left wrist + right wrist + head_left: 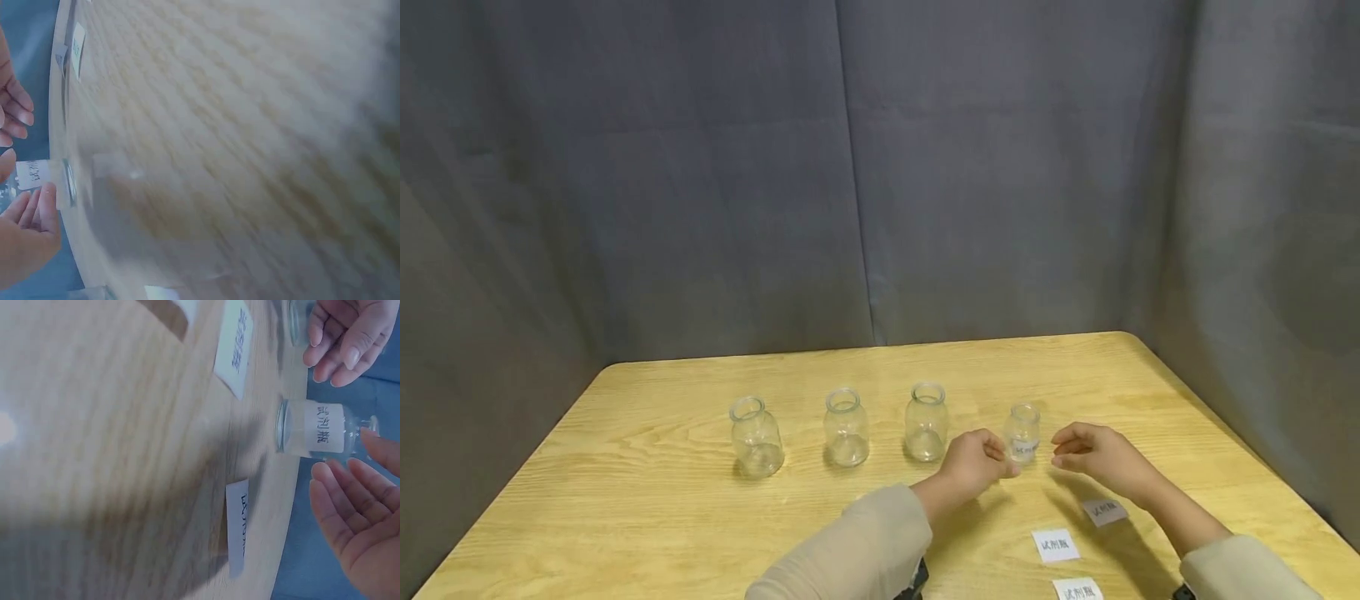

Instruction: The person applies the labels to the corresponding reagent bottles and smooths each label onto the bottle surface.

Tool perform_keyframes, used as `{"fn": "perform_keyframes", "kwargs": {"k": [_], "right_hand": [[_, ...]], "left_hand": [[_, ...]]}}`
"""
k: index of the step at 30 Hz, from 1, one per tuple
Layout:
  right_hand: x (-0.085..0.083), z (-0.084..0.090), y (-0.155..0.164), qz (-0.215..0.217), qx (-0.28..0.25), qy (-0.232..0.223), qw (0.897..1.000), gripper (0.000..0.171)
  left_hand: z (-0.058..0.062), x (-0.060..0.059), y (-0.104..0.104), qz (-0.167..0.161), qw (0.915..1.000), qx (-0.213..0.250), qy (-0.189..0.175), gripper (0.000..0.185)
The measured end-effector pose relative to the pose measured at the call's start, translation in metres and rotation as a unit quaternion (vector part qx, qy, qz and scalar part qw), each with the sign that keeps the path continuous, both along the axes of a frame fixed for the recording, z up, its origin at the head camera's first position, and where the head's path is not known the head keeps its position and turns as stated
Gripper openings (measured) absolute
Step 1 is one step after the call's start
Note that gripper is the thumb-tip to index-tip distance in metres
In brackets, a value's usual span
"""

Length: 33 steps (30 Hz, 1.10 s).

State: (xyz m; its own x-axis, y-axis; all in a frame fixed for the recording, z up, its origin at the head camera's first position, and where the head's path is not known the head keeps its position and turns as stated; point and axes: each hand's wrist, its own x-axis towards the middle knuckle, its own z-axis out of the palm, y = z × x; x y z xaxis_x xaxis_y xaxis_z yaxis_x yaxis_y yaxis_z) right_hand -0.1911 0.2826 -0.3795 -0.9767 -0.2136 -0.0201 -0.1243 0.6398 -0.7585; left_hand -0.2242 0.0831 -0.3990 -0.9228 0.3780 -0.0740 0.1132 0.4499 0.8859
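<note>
- Labelled jar point(1022, 433) — upright on the worktop point(647, 508), rightmost of four, between both hands.
- Left hand point(973, 465) — grip curled, fingertips touching the jar's side.
- Right hand point(1093, 458) — grip released, just beside the jar.
- Paper labels point(1055, 545) lie nearer the person.

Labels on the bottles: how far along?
One done: the small bottle carries a label. In hand: left hand and right hand flank it, grip unclear. Left: three bare bottles, three loose labels on the table.
</note>
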Motion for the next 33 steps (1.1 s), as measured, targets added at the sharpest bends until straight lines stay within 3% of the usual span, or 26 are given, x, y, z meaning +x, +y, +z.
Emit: {"fn": "perform_keyframes", "kwargs": {"k": [7,16,21,33], "right_hand": [[0.013,0.001,0.0,0.028,0.012,-0.01,0.999,0.043],[0.025,-0.009,-0.004,0.095,0.042,-0.036,0.994,0.05],[0.028,-0.016,-0.005,0.122,0.061,-0.021,0.99,0.042],[0.028,-0.027,-0.009,0.146,0.076,0.004,0.986,0.025]], "left_hand": [[0.008,0.009,-0.005,-0.023,0.9994,-0.016,-0.021,0.029],[0.004,0.022,-0.014,-0.076,0.9956,-0.024,-0.051,0.026],[0.001,0.025,-0.017,-0.096,0.9926,-0.02,-0.071,0.023],[-0.006,0.023,-0.019,-0.106,0.9886,0.008,-0.107,0.02]]}}
